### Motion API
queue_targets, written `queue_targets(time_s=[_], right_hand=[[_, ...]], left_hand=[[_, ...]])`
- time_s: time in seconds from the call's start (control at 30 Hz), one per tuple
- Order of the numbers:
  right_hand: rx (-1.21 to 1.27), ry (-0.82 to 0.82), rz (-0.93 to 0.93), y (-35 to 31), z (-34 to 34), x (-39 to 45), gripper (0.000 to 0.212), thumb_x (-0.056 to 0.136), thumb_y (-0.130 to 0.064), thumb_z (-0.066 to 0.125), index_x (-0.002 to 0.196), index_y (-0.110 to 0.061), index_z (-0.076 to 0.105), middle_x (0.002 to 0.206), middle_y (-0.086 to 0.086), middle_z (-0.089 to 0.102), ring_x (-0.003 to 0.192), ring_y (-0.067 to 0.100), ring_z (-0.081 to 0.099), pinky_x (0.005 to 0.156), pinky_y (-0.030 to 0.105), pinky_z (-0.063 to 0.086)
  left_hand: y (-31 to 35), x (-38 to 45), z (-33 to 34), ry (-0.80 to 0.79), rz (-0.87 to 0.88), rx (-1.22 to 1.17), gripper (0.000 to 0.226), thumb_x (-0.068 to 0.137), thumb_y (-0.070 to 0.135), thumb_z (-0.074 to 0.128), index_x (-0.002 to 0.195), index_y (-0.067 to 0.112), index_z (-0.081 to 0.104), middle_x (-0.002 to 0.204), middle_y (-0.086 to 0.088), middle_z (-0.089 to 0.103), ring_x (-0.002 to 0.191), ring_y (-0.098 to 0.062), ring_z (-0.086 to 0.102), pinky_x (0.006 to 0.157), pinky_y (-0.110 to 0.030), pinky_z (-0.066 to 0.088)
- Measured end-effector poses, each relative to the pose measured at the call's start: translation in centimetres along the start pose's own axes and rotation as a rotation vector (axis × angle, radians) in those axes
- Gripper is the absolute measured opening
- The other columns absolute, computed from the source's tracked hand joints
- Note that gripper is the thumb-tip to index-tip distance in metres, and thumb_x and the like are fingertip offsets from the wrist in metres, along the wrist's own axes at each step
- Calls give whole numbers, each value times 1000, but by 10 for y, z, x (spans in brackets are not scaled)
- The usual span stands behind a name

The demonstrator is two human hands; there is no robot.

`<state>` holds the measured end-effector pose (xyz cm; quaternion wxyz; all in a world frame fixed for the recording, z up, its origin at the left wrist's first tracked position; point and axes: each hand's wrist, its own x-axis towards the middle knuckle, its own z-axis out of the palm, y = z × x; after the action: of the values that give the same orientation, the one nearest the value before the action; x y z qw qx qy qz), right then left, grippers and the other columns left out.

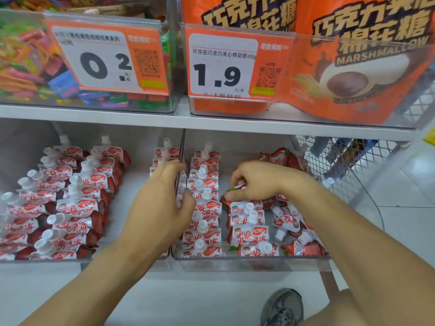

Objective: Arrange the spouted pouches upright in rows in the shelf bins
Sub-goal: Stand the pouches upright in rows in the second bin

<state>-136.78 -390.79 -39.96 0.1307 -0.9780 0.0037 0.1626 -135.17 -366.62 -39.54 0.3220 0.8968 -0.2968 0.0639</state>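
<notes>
The spouted pouches (204,209), red and white with white caps, are standing in rows inside two clear shelf bins on the lower shelf. In the right bin (254,263), one neat upright row is running along its left wall, a shorter row is forming beside it, and loose pouches are lying tumbled toward 3 o'clock. The right hand (261,181) is curling its fingers around one pouch (236,188) above the shorter row, pinching it. The left hand (162,198) is resting over the divide between the bins, fingers relaxed and slightly spread, thumb touching the upright row. The left bin (84,261), at 9 o'clock, is holding two leaning rows and a short third row at its right wall.

A white shelf board (164,118) is running across above. At 12 o'clock, price tags are hanging on upper bins of small candies (28,62) and orange marshmallow bags (357,67). A wire mesh basket (348,161) is sitting at 3 o'clock over pale floor tiles; a grey shoe (283,307) is showing at 5 o'clock.

The left hand is hiding part of the third row, and the left price tag's print is blurring.
</notes>
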Motion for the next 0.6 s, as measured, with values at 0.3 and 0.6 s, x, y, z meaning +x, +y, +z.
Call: queue_targets(time_s=[0.3,0.6], right_hand=[[65,234,-29,1,12,-10,58,69,-77,42,78,-23,61,76,-6,66,71,13,60,65,36,50],[349,-160,29,31,-12,-39,45,89,-12,68,129,-29,62,106,-18,63,66,-11,65,60,14,52]], left_hand=[[44,-1,26,-96,277,-29,15,88,22,60,101,21,64,92,6,63,81,-11,59,72,-29,50],[42,5,62,-450,239,41,50,90,46,60,133,25,50,122,4,45,99,-16,57,86,-26,46]])
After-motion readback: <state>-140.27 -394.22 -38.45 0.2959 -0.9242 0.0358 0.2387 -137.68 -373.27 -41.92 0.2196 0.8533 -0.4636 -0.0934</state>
